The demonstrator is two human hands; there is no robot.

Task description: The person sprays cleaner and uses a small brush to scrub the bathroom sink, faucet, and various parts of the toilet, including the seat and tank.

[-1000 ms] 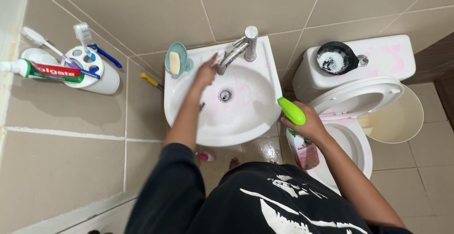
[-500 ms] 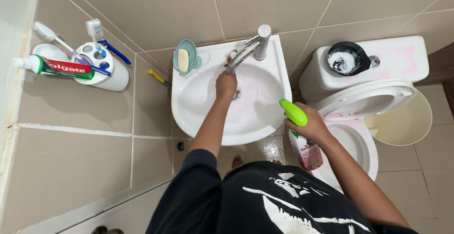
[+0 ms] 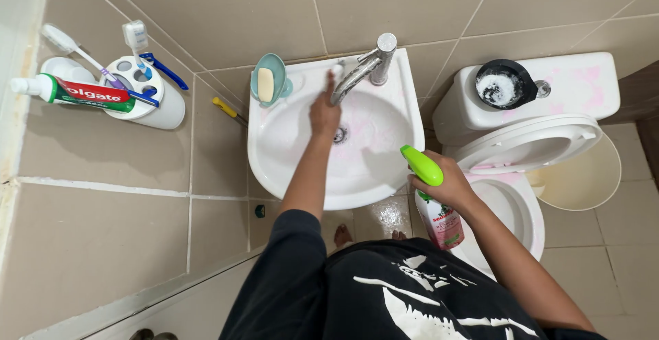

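Head view: we scrub the sink beside its tap with our left hand, fingers curled on nothing we can make out, while our right hand grips a spray bottle at the sink's rim, and rinsing looks next.

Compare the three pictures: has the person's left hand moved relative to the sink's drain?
Yes. The left hand has drawn back from the tap towards the drain, now hovering just beside it inside the basin.
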